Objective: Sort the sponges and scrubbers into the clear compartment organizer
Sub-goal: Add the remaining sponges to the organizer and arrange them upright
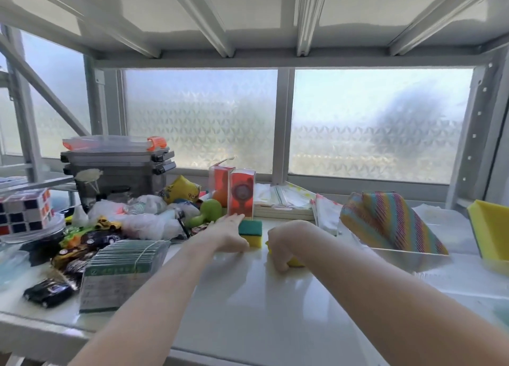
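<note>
A yellow sponge with a green scrubbing top point(252, 232) lies on the white shelf, and my left hand point(227, 235) grips its left side. To the right, my right hand point(283, 241) is closed over a yellow sponge point(296, 262), mostly hidden under the fingers. The clear compartment organizer point(407, 255) stands at the right. A rainbow-striped scrubber cloth point(385, 222) leans in one of its compartments, and a large yellow-and-green sponge point(490, 230) stands at the far right edge.
A cluttered heap fills the left: plastic bags point(143, 214), toy cars point(49, 291), a bundled card stack point(121, 274), a Rubik's cube point(24, 211) and stacked grey cases point(115, 167). Red boxed items point(241, 195) stand just behind my left hand. An upper shelf hangs overhead.
</note>
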### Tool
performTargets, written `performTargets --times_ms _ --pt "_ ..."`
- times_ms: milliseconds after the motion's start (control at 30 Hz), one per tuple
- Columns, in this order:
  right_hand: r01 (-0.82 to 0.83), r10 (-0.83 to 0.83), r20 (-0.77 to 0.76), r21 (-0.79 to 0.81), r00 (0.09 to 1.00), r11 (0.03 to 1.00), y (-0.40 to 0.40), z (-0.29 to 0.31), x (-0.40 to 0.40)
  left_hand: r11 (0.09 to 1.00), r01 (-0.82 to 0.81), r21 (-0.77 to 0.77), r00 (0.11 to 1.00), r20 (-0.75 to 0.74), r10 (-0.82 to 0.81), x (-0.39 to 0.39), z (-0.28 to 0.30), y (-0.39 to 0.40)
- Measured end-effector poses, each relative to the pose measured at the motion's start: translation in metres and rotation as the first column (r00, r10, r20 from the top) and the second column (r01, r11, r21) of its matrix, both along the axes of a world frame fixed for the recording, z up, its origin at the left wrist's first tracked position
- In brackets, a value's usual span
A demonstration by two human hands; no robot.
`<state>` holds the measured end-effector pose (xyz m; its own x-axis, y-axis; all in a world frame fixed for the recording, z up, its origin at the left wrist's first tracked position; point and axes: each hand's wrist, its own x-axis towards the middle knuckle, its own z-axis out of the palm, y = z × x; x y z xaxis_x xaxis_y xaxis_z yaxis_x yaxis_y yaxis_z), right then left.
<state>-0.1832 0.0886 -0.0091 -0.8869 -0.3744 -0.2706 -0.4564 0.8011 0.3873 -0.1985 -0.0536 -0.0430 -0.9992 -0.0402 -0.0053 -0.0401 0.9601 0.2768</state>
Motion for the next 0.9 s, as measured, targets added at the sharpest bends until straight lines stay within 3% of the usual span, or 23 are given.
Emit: performTargets --times_ms 367,600,900 --pt "-0.123 0.098 -0.177 -0.139 0.979 0.983 0.015 -0.002 0.015 0.969 -0.074 -0.237 0.997 0.005 0.078 0.005 0.010 0.004" --pt "-0.275 0.167 -0.391 -0.239 0.905 0.931 0.026 0.014 0.040 0.983 -0.139 -0.119 0.990 -0.014 0.139 0.024 0.006 0.010" --pt "-0.447 0.082 -0.583 -0.518 0.809 0.729 0.074 0.039 0.103 0.986 -0.031 0.165 0.922 -0.376 0.092 0.101 0.040 0.032"
